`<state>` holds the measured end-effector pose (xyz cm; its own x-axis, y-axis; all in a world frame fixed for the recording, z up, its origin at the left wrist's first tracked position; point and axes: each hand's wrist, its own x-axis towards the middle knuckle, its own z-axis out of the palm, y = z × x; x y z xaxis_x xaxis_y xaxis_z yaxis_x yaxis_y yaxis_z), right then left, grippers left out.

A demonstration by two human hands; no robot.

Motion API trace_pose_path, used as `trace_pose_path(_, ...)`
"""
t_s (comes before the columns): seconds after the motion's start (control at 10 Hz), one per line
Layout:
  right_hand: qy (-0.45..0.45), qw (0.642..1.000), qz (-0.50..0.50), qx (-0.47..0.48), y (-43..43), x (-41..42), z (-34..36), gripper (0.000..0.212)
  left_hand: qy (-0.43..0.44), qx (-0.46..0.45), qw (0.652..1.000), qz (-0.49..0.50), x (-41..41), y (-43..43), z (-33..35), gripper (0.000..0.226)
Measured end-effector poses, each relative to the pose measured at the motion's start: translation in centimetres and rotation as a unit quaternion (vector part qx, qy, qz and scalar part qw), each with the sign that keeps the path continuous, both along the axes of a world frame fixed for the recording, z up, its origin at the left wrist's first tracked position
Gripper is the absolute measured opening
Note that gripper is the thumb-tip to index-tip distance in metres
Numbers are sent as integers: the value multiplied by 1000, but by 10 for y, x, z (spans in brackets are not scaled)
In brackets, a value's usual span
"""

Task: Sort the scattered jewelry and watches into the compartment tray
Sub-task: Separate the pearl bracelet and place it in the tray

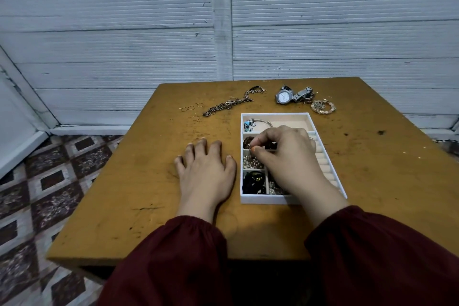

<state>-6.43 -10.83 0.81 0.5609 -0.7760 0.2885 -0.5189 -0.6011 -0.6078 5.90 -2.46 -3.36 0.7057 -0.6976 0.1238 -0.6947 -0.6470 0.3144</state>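
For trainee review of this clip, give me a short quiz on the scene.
1. True or false: the left hand lies flat on the table.
2. Relative to the tray, the silver watch lies: A inside it; B beyond it, on the table; C left of it.
3. Fill in: the right hand pinches a small piece over the ____.
Key: 1 true; 2 B; 3 tray.
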Motion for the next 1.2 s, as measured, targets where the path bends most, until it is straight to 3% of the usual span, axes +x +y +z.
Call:
trace_pose_path(0.4,106,994,-3,-37,2,2,-3,10,-1,-2,1000,1,-1,0,0,52)
trace_pose_path(1.0,54,998,7,-34,-6,18,10,20,46,-7,999,9,0,-1,6,50)
trace_pose_path(1.2,80,993,52,-75,-15,54,21,20,71,-80,993,49,19,-11,21,39)
